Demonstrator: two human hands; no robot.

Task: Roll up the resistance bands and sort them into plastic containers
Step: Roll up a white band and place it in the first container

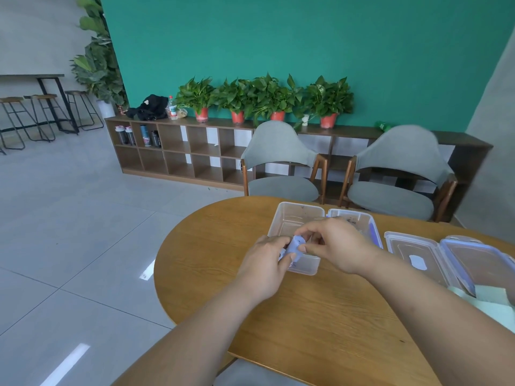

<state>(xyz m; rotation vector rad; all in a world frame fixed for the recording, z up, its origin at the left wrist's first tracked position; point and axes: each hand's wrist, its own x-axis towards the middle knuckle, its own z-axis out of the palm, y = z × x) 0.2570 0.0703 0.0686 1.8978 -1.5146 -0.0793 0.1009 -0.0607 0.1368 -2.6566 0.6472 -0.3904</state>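
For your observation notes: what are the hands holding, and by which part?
Both hands pinch the pale purple rolled resistance band: left hand on its left side, right hand on its right.

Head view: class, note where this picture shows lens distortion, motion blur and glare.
Head view: wide-angle distortion makes the side edges of the green wall lean inward; the top edge of the right chair is smeared by motion blur, and the band looks soft; bright glare streaks lie on the floor; lighting is even, with faint shadows.
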